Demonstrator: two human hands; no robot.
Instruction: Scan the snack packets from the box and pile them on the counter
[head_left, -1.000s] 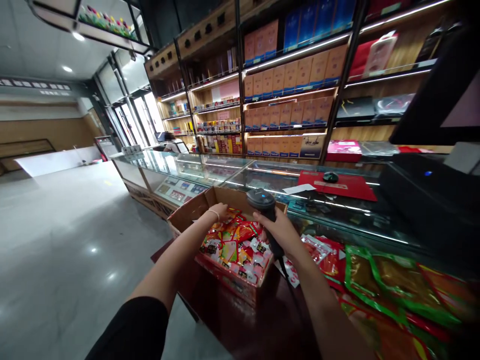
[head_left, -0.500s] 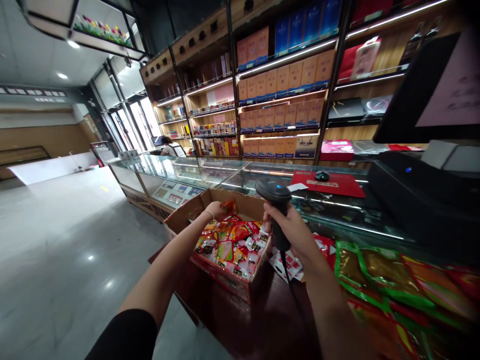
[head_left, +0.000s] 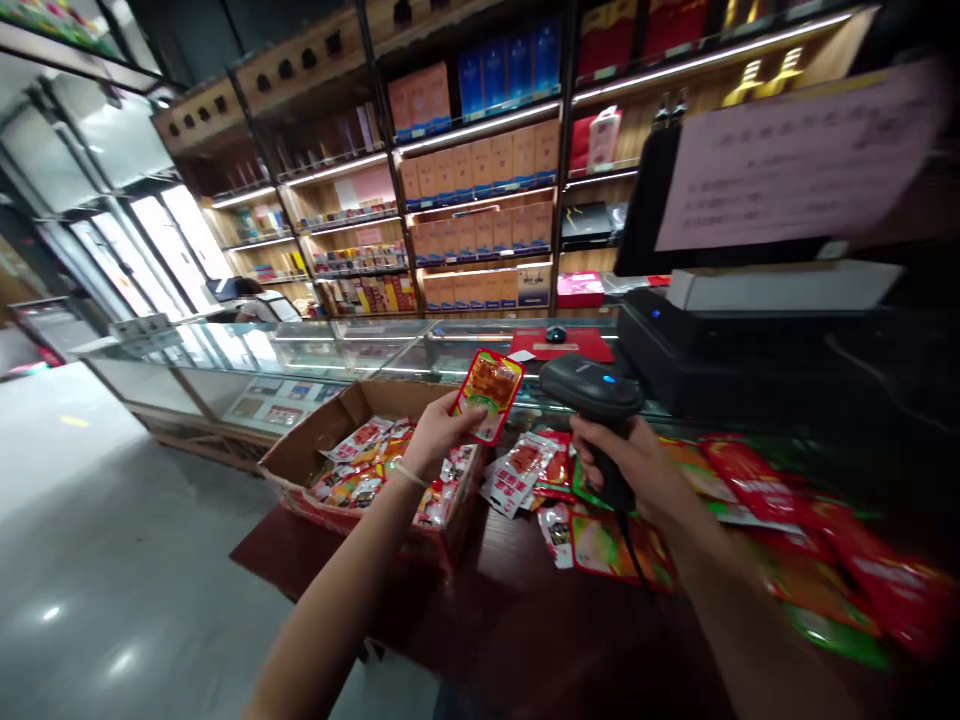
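My left hand (head_left: 437, 437) pinches a small red snack packet (head_left: 488, 392) and holds it upright above the right edge of an open cardboard box (head_left: 304, 462) filled with several similar packets. My right hand (head_left: 637, 468) is wrapped round the handle of a black barcode scanner (head_left: 594, 392), whose head sits just right of the lifted packet and faces it. The scanner's cable hangs down below my right hand. Loose red and green packets (head_left: 525, 470) lie on the dark wooden counter between the box and my right hand.
A black till with a monitor (head_left: 780, 180) stands at the right on the glass counter (head_left: 315, 350). More red and green packets (head_left: 825, 540) are spread at the right. A red mat with a mouse (head_left: 556, 334) lies behind. Stocked shelves (head_left: 480, 180) line the back wall; a person sits far left.
My left hand has drawn a red packet out of the box and lifted it up beside the scanner head. The view has swung to the right, toward the till.
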